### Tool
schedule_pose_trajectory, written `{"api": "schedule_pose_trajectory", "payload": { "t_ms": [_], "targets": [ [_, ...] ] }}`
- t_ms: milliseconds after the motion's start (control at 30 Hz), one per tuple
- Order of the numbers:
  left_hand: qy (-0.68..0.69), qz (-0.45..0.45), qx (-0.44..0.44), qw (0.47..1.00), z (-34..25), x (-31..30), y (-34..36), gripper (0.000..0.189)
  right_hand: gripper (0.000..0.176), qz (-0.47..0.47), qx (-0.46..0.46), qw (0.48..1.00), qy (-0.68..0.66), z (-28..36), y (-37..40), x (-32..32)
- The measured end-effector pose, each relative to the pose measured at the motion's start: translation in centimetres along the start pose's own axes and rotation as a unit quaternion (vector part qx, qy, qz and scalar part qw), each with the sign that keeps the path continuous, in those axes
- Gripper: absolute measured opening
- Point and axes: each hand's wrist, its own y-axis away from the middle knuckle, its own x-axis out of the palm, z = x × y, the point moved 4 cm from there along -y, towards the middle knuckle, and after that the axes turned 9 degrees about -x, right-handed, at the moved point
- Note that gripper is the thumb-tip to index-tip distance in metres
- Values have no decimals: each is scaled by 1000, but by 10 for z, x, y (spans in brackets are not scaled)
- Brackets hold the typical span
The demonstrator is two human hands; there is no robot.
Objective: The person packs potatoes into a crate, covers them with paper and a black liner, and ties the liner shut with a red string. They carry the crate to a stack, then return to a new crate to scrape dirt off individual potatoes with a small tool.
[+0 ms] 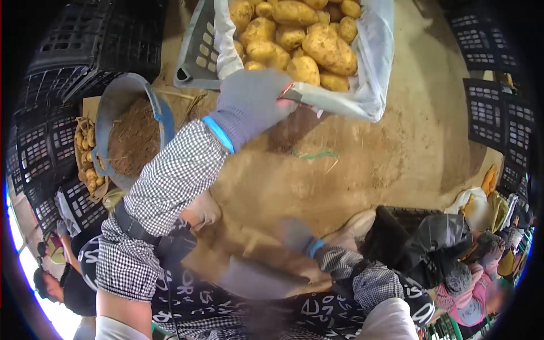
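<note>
A crate with a white liner (371, 68) full of potatoes (290, 38) stands at the top of the head view. My left hand (252, 105), in a grey glove with a blue cuff, is closed over the near left corner of its rim; its fingertips are partly hidden by the liner. Low in the middle, close to my body, is my right hand (294, 233), also in a grey glove. Motion smears its fingers, and I cannot make out anything in it. Checked sleeves cover both forearms.
A blue bucket (164, 116) of soil stands at the left, with a bag of small potatoes (88, 156) beside it. Black crates (127, 39) are stacked on both sides. Green string (317, 154) lies on the dirt floor. Other people (473, 283) are at lower right and lower left.
</note>
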Motion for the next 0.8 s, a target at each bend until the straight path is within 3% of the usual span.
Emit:
{"api": "schedule_pose_trajectory", "payload": {
  "t_ms": [33,67,133,233,333,400,467,500,533,600,633,700,767,800],
  "targets": [
    [2,-21,5,1000,-2,0,0,23,60,-158,45,979,118,-18,-16,-59],
    [2,-43,10,999,-2,2,1,22,59,-315,82,918,229,-30,-28,-107],
    [-2,-74,14,997,-1,4,3,22,51,-416,61,823,383,-37,-60,-177],
    [-7,-96,15,995,-1,4,12,22,41,-219,181,901,328,-68,-95,-168],
    [12,-44,-32,998,-8,-1,16,24,31,-231,215,894,319,-55,-65,-134],
    [-13,-64,-33,997,-11,-2,22,23,24,-358,138,859,340,-43,-31,-116],
    [-16,-79,-25,996,-15,0,36,22,29,-441,121,861,223,-40,8,-111],
    [-6,-85,-16,996,-18,0,47,22,32,-493,143,855,79,-46,29,-115],
    [7,-91,-10,996,-22,4,57,22,36,-550,156,816,-82,-55,50,-118],
    [23,-102,-18,994,-27,13,85,24,44,-654,133,668,-328,-64,85,-133],
    [29,-102,-24,994,-29,21,102,24,48,-678,110,624,-374,-64,100,-145],
    [53,-123,-22,991,-32,39,145,25,57,-690,65,608,-388,-59,120,-170],
    [67,-120,-26,990,-34,55,194,26,59,-677,10,659,-326,-53,137,-201],
    [70,-109,-29,991,-36,58,220,26,52,-672,7,669,-318,-48,141,-215]
  ]
}}
